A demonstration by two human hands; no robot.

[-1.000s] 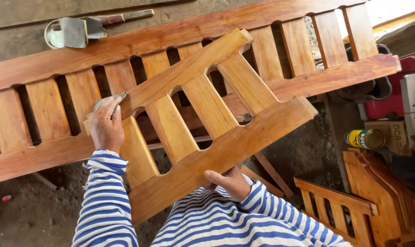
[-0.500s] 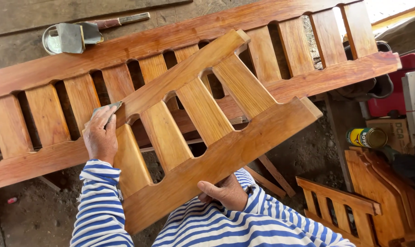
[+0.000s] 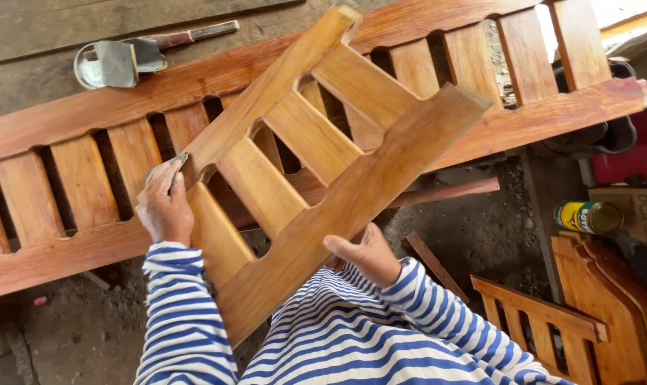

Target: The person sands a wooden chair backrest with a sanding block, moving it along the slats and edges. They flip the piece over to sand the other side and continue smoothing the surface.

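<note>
Your left hand (image 3: 165, 207) presses sandpaper (image 3: 168, 167) flat against the slatted wooden panel (image 3: 316, 171) at nine o'clock; your right hand (image 3: 366, 255) grips its lower rail, panel tilted toward one o'clock.

A small slatted panel (image 3: 316, 164) lies tilted over a long slatted panel (image 3: 74, 178), a can (image 3: 588, 217) to the right.

Slatted panel (image 3: 316, 171) orange-brown — sleeves (image 3: 181, 314) blue-white striped.

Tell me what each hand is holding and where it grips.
The right hand grips the small slatted wooden panel by its lower rail's edge. The left hand presses a piece of sandpaper against the panel's upper rail, near its end.
</note>
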